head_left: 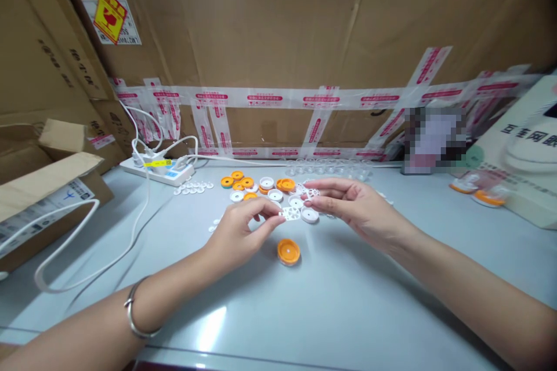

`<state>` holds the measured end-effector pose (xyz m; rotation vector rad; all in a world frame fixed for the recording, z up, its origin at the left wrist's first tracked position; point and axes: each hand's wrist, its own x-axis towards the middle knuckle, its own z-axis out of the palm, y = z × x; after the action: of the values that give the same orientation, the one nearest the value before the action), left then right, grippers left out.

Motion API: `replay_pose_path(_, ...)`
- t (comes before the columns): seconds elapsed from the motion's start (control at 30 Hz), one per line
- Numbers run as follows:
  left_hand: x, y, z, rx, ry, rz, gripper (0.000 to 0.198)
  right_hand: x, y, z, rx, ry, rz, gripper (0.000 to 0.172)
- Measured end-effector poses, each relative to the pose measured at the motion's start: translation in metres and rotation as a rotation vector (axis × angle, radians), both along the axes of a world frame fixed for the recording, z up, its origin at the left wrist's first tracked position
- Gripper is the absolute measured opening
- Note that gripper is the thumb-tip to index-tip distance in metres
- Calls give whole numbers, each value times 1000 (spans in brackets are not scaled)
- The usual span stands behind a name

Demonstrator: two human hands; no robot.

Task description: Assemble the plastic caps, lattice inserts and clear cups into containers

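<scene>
Between the thumb and fingers of my left hand (246, 226) is a small flat white plastic piece with cut-out holes (291, 214). My right hand (354, 206) pinches a second white openwork piece (311, 193), slightly higher and to the right. The two pieces are close together above the table. Below them, nearer to me, lies a round orange cap (289, 251) with a clear rim at its underside. Just behind my hands sit white round caps (310, 215) and a cluster of orange caps (247, 182).
Clear plastic domes (328, 167) line the back beside a cardboard wall (261, 23). A power strip (161, 170) with white cables stands at the back left, near an open carton (47, 197). Small white discs (194, 188) lie before it. Orange-based clear pieces (489, 197) are at right.
</scene>
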<state>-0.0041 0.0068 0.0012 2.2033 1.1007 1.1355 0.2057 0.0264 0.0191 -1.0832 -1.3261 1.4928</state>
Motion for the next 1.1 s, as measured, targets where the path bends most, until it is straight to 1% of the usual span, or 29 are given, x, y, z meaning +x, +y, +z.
replay_pose_path(0.13,0,-2,2,144,6,-24,4,-5,-7,0,29,9,-69,38)
replay_pose_path(0.2,0,-4,3,202,15,-29,4,-8,-11,1,85,6,-90,35)
replay_pose_path(0.37,0,-7,5,268,35,-26,3,-14,-17,1,425,-101,-64,19)
replay_pose_path(0.43,0,-7,5,295,30,-37,3,-17,-19,-1,474,-104,-24,18)
replay_pose_path(0.57,-1,-7,5,357,16,-41,4,-21,-20,-6,401,-56,49,18)
replay_pose_path(0.83,-2,-7,3,434,36,-28,7,-22,-23,-6,194,-1,87,21)
replay_pose_path(0.97,-1,-6,4,506,66,-26,7,-22,-23,-6,105,23,104,19)
replay_pose_path(1.1,-1,-6,4,572,112,-26,8,-22,-24,-6,-30,87,122,21)
